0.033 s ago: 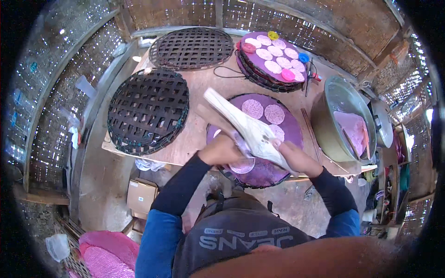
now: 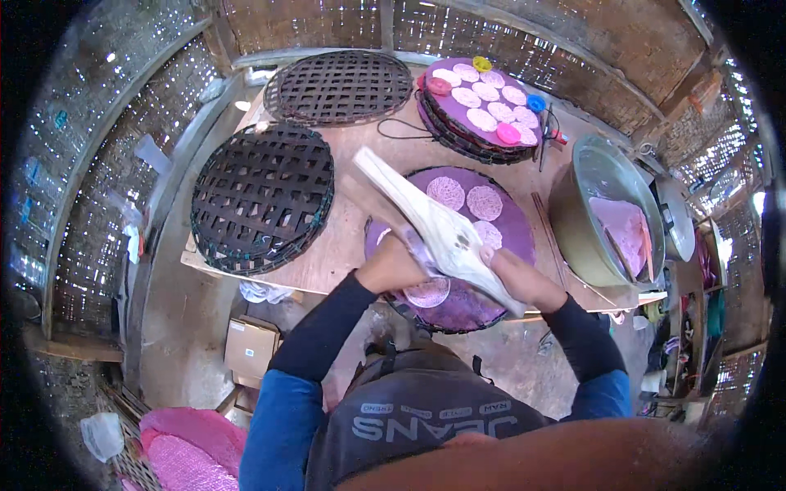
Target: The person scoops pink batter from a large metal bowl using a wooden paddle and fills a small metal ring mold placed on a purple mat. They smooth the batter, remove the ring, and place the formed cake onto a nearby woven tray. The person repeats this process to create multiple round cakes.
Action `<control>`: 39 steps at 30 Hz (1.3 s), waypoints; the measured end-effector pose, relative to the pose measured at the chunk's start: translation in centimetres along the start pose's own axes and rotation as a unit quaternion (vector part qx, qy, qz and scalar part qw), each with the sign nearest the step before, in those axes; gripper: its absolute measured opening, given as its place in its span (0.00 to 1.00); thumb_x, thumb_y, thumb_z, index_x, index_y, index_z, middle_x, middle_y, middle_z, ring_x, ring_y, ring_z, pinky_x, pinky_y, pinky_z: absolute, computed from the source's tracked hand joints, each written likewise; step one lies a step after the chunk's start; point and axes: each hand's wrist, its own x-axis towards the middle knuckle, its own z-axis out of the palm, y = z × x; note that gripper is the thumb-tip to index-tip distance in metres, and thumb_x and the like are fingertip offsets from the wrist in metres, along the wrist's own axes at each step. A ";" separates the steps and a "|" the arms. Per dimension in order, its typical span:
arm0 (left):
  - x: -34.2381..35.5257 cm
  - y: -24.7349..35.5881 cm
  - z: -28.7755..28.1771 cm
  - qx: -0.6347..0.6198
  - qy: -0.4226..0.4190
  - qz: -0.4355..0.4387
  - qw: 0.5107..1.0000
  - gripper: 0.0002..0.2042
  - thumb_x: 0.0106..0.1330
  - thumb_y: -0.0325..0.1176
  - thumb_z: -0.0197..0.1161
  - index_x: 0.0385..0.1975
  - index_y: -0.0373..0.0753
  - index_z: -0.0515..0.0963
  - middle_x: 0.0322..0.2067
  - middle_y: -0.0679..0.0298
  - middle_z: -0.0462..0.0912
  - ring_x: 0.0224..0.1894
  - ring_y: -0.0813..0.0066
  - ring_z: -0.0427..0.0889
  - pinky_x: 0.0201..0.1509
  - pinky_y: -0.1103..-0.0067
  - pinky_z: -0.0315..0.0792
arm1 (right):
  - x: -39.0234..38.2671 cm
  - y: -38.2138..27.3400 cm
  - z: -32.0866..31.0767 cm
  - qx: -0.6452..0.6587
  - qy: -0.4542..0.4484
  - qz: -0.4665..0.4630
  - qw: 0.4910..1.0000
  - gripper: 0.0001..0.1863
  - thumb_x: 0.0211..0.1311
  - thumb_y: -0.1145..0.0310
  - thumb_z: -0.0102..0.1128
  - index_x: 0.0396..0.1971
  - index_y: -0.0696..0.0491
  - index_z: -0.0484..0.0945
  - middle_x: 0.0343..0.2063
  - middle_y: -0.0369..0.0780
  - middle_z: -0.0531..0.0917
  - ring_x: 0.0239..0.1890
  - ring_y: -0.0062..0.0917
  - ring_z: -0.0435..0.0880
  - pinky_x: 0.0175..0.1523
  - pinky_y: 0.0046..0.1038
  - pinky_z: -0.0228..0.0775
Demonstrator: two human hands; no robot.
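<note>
My left hand (image 2: 395, 263) is closed around the underside of a pale wooden press (image 2: 438, 214), a long tapered piece held slantwise in front of me. My right hand (image 2: 524, 280) grips its near right end, the thumb on top by a dark stained spot. Beneath the press is a round tray covered with purple sheet (image 2: 512, 209), bearing several pink lacy discs (image 2: 485, 201). Another pink disc (image 2: 427, 292) shows just below my left hand, near the tray's front edge. The press hides the middle of the tray and most of my left fingers.
Two dark woven round trays (image 2: 262, 196) lie on the wooden table (image 2: 360, 139) to the left. A tray stack (image 2: 483, 98) with pink discs and coloured pieces stands at the back. On the right, a large basin (image 2: 577, 221) holds pink dough (image 2: 620, 225), beside thin sticks (image 2: 547, 233).
The far end of the press has shifted slightly left and up. My right hand has moved a little left with it; both hands keep their hold.
</note>
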 end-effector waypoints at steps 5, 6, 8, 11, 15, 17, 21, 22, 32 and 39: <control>-2.8 1.7 -1.6 -0.190 0.265 -0.141 0.935 0.21 0.43 0.25 0.65 0.40 0.31 0.72 0.37 0.58 0.78 0.41 0.70 0.78 0.46 0.74 0.72 | 6.3 11.5 1.9 0.151 -0.046 -0.146 0.977 0.22 0.64 0.56 0.44 0.45 0.60 0.74 0.37 0.43 0.81 0.39 0.27 0.79 0.47 0.28 0.69; -3.6 2.4 -2.4 -0.266 0.275 -0.257 0.887 0.20 0.43 0.22 0.64 0.40 0.31 0.72 0.37 0.59 0.78 0.39 0.72 0.78 0.44 0.76 0.72 | 5.4 9.1 3.7 0.093 0.023 -0.171 0.981 0.18 0.62 0.60 0.48 0.45 0.57 0.75 0.36 0.43 0.81 0.40 0.30 0.79 0.49 0.30 0.68; -4.6 3.2 -2.7 -0.354 0.422 -0.192 0.812 0.13 0.45 0.20 0.60 0.34 0.33 0.74 0.30 0.63 0.78 0.30 0.78 0.76 0.34 0.82 0.71 | 4.6 7.7 4.4 -0.300 0.080 -0.278 0.909 0.20 0.56 0.66 0.52 0.51 0.50 0.70 0.43 0.42 0.77 0.49 0.34 0.72 0.59 0.41 0.55; -6.1 1.7 -3.0 -0.270 0.485 -0.165 0.815 0.07 0.48 0.20 0.56 0.28 0.34 0.75 0.28 0.64 0.77 0.27 0.77 0.75 0.31 0.82 0.68 | 4.9 8.5 6.6 -0.366 0.087 -0.293 0.879 0.30 0.52 0.69 0.52 0.59 0.46 0.59 0.51 0.42 0.71 0.56 0.31 0.65 0.62 0.52 0.43; -8.0 -0.3 -2.9 -0.261 0.491 -0.192 0.808 0.06 0.49 0.20 0.56 0.28 0.34 0.75 0.28 0.64 0.77 0.28 0.77 0.74 0.31 0.82 0.67 | 5.1 7.8 7.0 -0.396 0.065 -0.302 0.865 0.30 0.53 0.70 0.51 0.59 0.46 0.60 0.51 0.41 0.71 0.57 0.31 0.65 0.63 0.51 0.43; -8.0 0.0 -2.8 -0.280 0.499 -0.196 0.796 0.06 0.50 0.20 0.56 0.28 0.33 0.75 0.27 0.64 0.77 0.27 0.77 0.74 0.31 0.82 0.67 | 5.1 7.7 6.7 -0.420 0.045 -0.287 0.860 0.30 0.53 0.71 0.51 0.59 0.46 0.60 0.52 0.41 0.70 0.57 0.30 0.64 0.63 0.51 0.41; -7.6 1.1 -2.8 -0.255 0.530 -0.183 0.788 0.06 0.51 0.22 0.58 0.29 0.34 0.75 0.24 0.63 0.77 0.24 0.77 0.74 0.27 0.82 0.67 | 4.6 7.8 5.8 -0.379 0.099 -0.271 0.880 0.34 0.50 0.65 0.56 0.60 0.49 0.57 0.54 0.42 0.68 0.59 0.31 0.62 0.65 0.50 0.37; -7.7 0.8 -2.7 -0.253 0.542 -0.175 0.782 0.06 0.51 0.22 0.58 0.29 0.34 0.75 0.24 0.63 0.77 0.23 0.76 0.74 0.25 0.82 0.67 | 4.1 7.5 5.6 -0.368 0.111 -0.269 0.883 0.37 0.49 0.62 0.58 0.60 0.51 0.56 0.54 0.43 0.68 0.60 0.32 0.61 0.65 0.49 0.36; -8.4 -1.3 -2.9 -0.309 0.499 -0.200 0.784 0.03 0.52 0.23 0.58 0.27 0.35 0.74 0.22 0.64 0.75 0.21 0.77 0.74 0.21 0.82 0.67 | 4.1 8.7 6.6 -0.323 0.077 -0.227 0.916 0.50 0.37 0.56 0.70 0.60 0.59 0.52 0.58 0.49 0.61 0.63 0.38 0.54 0.65 0.49 0.33; -8.7 -1.2 -3.3 -0.293 0.474 -0.201 0.806 0.14 0.50 0.19 0.60 0.39 0.33 0.73 0.34 0.65 0.76 0.32 0.78 0.75 0.35 0.83 0.68 | 2.7 11.5 3.2 -0.129 0.180 -0.209 0.953 0.61 0.36 0.58 0.71 0.63 0.60 0.35 0.50 0.50 0.69 0.57 0.38 0.65 0.62 0.36 0.48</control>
